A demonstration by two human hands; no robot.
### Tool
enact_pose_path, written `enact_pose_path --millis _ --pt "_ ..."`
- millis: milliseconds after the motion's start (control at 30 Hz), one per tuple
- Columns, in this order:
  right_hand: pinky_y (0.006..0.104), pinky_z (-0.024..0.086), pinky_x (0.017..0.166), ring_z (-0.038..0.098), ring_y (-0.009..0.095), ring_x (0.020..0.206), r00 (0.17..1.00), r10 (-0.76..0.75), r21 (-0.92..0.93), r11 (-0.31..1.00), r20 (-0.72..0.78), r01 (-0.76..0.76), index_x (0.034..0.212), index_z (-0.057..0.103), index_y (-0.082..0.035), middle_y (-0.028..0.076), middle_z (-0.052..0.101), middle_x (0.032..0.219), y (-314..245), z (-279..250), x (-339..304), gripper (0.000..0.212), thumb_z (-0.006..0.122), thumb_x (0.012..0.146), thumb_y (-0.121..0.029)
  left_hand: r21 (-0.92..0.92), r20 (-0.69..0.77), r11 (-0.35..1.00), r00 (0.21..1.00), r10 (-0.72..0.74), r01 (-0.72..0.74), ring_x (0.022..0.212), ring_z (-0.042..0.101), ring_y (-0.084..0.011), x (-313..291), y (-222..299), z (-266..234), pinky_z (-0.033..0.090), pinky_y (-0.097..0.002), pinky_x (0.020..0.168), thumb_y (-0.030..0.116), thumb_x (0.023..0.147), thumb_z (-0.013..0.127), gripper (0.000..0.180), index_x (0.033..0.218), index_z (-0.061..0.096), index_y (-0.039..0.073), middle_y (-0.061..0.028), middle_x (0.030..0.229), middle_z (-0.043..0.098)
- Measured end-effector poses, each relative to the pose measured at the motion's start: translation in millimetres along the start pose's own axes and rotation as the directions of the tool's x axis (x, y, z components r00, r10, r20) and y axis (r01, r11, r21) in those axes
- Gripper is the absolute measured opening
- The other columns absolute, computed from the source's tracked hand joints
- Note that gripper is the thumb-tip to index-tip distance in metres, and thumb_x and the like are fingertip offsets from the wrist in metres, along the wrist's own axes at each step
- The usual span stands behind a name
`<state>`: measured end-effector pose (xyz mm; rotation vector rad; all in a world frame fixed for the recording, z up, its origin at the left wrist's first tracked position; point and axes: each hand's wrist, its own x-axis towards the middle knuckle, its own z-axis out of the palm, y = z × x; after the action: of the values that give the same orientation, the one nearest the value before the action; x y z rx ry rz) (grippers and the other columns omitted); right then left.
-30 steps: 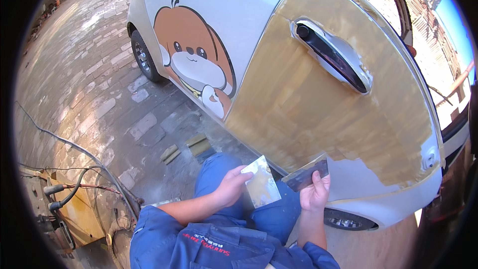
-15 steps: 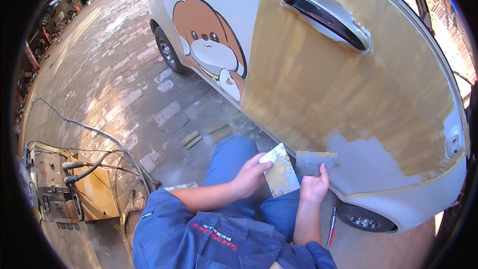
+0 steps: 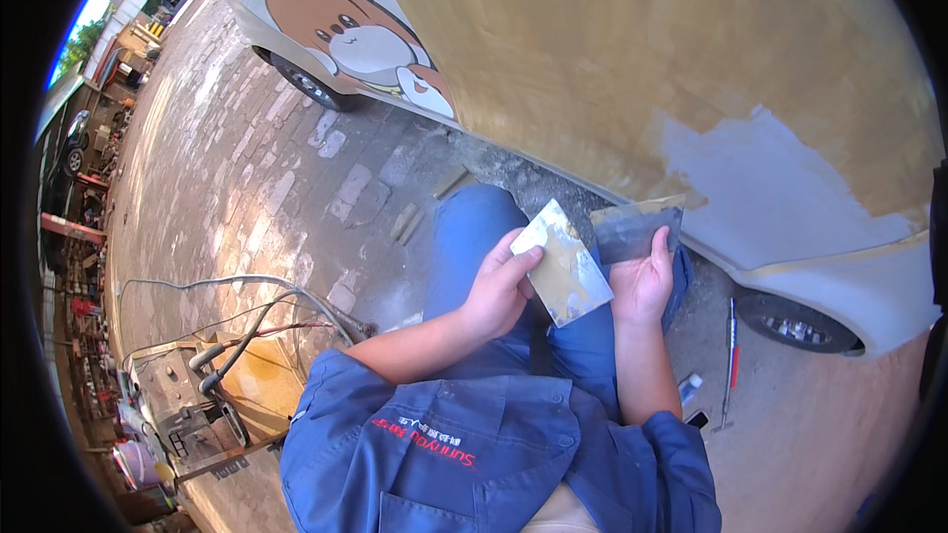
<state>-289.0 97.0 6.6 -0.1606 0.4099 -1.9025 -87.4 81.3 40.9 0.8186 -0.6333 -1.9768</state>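
In my left hand [image 3: 496,291] is a flat, pale putty board [image 3: 565,271], smeared with tan filler; my thumb lies on its upper face and my fingers go beneath it. My right hand [image 3: 644,286] grips a thin, dark grey putty spreader [image 3: 632,233] with tan residue along its far edge. The spreader is just right of the board, over my lap; whether the two touch I cannot tell. Ahead is a car body panel [image 3: 592,49] coated in streaky tan filler, with a bare light-grey patch [image 3: 755,183] low on its right. Neither hand touches the car.
A cartoon dog decal [image 3: 365,35] marks the white panel at left. A yellowish machine [image 3: 252,375] with cables stands lower left. Wooden pieces [image 3: 405,222] lie beyond my knee. On the ground right are a red-handled tool [image 3: 733,360] and a small tube [image 3: 690,388], near a wheel [image 3: 795,323].
My view has tilted and shifted, so the car sits higher and its door handle has left the picture. Both hands still hold the board and spreader, which remain side by side.
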Motion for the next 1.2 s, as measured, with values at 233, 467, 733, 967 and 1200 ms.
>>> enact_pose_path --millis 233,467,733,967,1200 --pt "0.0512 0.041 0.116 0.054 0.033 0.137 0.998 -0.024 -0.135 0.99 0.05 0.031 0.152 0.04 -0.004 0.017 0.053 0.15 1 13 -15 0.052 0.039 0.113 -0.037 -0.021 0.03 1.0 0.999 -0.023 0.024 0.122 0.061 -0.0229 7 -5 5 0.046 -0.0417 0.109 0.013 0.106 0.055 0.032 0.136 0.05 0.004 -0.0113 0.13 0.063" --pt "0.0504 0.04 0.117 0.051 0.032 0.14 0.998 -0.027 -0.17 0.985 0.054 0.036 0.153 0.04 -0.003 0.02 0.051 0.151 -2 24 -19 0.053 0.042 0.112 -0.035 -0.079 0.024 0.995 0.998 -0.061 0.063 0.123 0.061 -0.024 12 -9 11 0.046 -0.0422 0.109 0.015 0.106 0.054 0.033 0.137 0.049 0.003 -0.0123 0.132 0.062" --pt "0.0526 0.044 0.114 0.052 0.032 0.138 0.963 -0.129 -0.104 0.982 0.238 0.157 0.15 0.044 -0.003 0.017 0.054 0.148 -1 11 -20 0.04 0.039 0.112 -0.014 -0.294 0.173 0.929 0.968 -0.18 0.225 0.123 0.066 -0.0292 18 -4 11 0.054 -0.0447 0.106 0.013 0.108 0.048 0.034 0.138 0.048 -0.002 -0.0168 0.13 0.065" --pt "0.0476 0.043 0.116 0.053 0.026 0.137 0.98 -0.145 -0.174 0.97 0.138 0.168 0.15 0.045 -0.006 0.013 0.054 0.148 -1 6 -19 0.039 0.04 0.112 -0.012 -0.39 0.289 0.829 0.908 -0.303 0.401 0.112 0.071 -0.0306 23 7 5 0.059 -0.045 0.099 0.014 0.105 0.05 0.034 0.133 0.053 -0.004 -0.0194 0.124 0.068" --pt "0.0464 0.044 0.115 0.054 0.026 0.136 0.984 -0.109 -0.128 0.984 0.142 0.127 0.149 0.045 -0.005 0.012 0.055 0.147 -4 7 -16 0.039 0.04 0.111 -0.012 -0.408 0.329 0.828 0.908 -0.26 0.385 0.112 0.072 -0.0304 23 14 -3 0.06 -0.0442 0.097 0.014 0.103 0.053 0.036 0.134 0.053 -0.004 -0.02 0.126 0.068"
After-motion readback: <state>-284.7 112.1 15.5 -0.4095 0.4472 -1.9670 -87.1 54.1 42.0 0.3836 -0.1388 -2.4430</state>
